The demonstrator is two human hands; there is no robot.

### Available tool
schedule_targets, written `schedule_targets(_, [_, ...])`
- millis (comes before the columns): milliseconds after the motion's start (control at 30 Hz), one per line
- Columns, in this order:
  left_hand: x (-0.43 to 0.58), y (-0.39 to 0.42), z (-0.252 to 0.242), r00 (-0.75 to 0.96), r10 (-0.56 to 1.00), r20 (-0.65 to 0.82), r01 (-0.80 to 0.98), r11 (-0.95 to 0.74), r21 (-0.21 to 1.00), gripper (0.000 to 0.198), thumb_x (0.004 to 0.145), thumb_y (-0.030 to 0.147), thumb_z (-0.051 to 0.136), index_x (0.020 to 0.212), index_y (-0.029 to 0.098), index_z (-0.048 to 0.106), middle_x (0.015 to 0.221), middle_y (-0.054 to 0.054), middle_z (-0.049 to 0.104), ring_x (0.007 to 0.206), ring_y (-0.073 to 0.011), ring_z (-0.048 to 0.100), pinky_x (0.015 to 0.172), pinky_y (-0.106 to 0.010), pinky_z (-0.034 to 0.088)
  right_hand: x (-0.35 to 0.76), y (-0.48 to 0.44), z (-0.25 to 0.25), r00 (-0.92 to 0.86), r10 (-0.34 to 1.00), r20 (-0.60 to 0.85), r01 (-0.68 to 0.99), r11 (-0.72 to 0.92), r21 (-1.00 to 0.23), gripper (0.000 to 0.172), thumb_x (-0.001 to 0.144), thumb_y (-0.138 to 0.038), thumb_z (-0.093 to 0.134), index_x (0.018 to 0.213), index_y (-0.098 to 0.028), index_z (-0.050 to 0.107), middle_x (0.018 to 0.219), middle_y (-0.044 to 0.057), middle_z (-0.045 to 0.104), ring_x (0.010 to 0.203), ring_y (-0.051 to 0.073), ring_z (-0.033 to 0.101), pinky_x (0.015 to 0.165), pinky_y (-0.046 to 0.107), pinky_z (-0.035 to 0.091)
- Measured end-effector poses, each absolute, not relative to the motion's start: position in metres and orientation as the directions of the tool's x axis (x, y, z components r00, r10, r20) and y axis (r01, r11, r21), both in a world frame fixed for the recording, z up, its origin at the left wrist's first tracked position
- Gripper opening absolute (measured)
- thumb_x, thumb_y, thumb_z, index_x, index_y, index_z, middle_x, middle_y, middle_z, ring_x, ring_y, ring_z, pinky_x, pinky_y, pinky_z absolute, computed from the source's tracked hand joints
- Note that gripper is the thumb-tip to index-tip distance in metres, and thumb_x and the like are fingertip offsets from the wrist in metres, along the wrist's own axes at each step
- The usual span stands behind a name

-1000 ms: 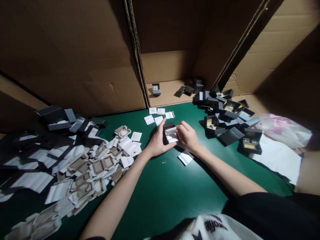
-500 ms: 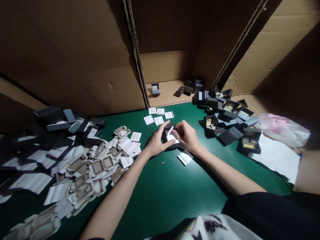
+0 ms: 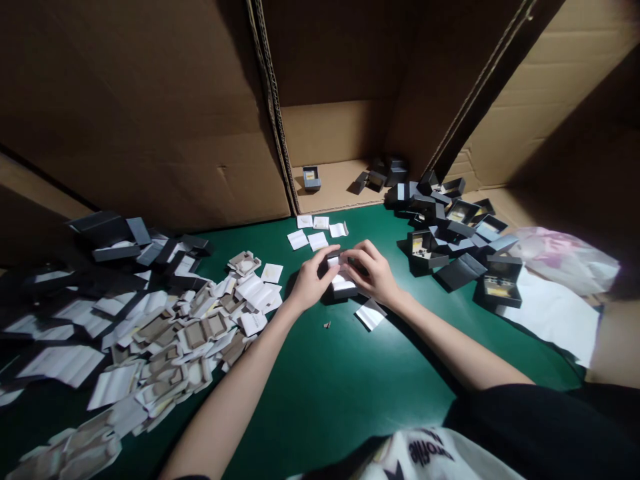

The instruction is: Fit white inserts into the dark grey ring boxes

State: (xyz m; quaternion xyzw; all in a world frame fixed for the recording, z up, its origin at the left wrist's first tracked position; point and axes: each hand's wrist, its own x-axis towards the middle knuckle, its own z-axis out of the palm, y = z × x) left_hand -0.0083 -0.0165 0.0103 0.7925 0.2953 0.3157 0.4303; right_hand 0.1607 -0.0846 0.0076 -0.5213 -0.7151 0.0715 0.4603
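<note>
1. Head view, middle of the frame: a small black box (image 3: pixel 344 295) with a white insert (image 3: pixel 343 283) in it sits on the green table (image 3: pixel 320 387), between the two hands.
2. Left hand (image 3: pixel 311 285), left of centre: thumb and fingers are partly parted and curved about the box's left side, which they have hold of; the thumb lies over the insert.
3. Right hand (image 3: pixel 379 275), right of centre: the fingers are bent, with the tips near the thumb at the box's right side. Whether they pinch anything, I cannot tell.
4. Just below the right hand lies a folded white card (image 3: pixel 371 315); a tiny scrap (image 3: pixel 327 325) is to its left.
5. Above the hands, five white pieces (image 3: pixel 317 241) lie in two rows.
6. Left and lower left: a heap of white and tan inserts (image 3: pixel 203 331), with dark boxes (image 3: pixel 105 229) beyond.
7. Right: a pile of open dark boxes (image 3: pixel 463 273), near a plastic bag (image 3: pixel 567 260) and a white sheet (image 3: pixel 560 323).
8. Top: cardboard walls (image 3: pixel 140 113).
</note>
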Motion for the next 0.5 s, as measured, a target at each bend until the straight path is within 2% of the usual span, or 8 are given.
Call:
schedule_targets(133, [-0.0084, -0.0166, 0.0100, 0.626, 0.744, 0.233, 0.218, -0.453, 0.864, 0.035, 0.087, 0.031, 0.055, 0.121, 0.021, 0.056, 0.125, -0.007, 0.060, 0.111, -0.0219, 0.059, 0.098, -0.037, 0.046, 0.1606, -0.0837, 0.0061, -0.038, 0.798, 0.602, 0.676, 0.464, -0.573, 0.008, 0.090, -0.024, 0.052, 0.096, -0.021, 0.057, 0.090, 0.005, 0.047, 0.075, 0.015, 0.051, 0.065, 0.028, 0.045])
schedule_targets(267, [-0.0083, -0.0160, 0.0077, 0.603, 0.758, 0.249, 0.218, -0.457, 0.862, 0.031, 0.086, 0.027, 0.057, 0.116, 0.021, 0.060, 0.117, -0.005, 0.065, 0.104, -0.0205, 0.062, 0.093, -0.035, 0.049, 0.1612, -0.0839, 0.0070, -0.068, 0.801, 0.594, 0.661, 0.482, -0.575, 0.008, 0.089, -0.023, 0.054, 0.096, -0.021, 0.054, 0.091, 0.005, 0.048, 0.076, 0.015, 0.051, 0.065, 0.027, 0.044])
schedule_targets(500, [-0.0077, -0.0184, 0.0079, 0.555, 0.791, 0.259, 0.234, -0.446, 0.864, 0.024, 0.082, 0.020, 0.058, 0.106, 0.021, 0.063, 0.104, -0.003, 0.069, 0.090, -0.0180, 0.066, 0.085, -0.032, 0.052, 0.1618, -0.0837, 0.0073, -0.022, 0.887, 0.462, 0.575, 0.389, -0.720, 0.031, 0.083, -0.028, 0.060, 0.110, -0.019, 0.047, 0.095, 0.006, 0.055, 0.077, 0.016, 0.054, 0.067, 0.029, 0.046])
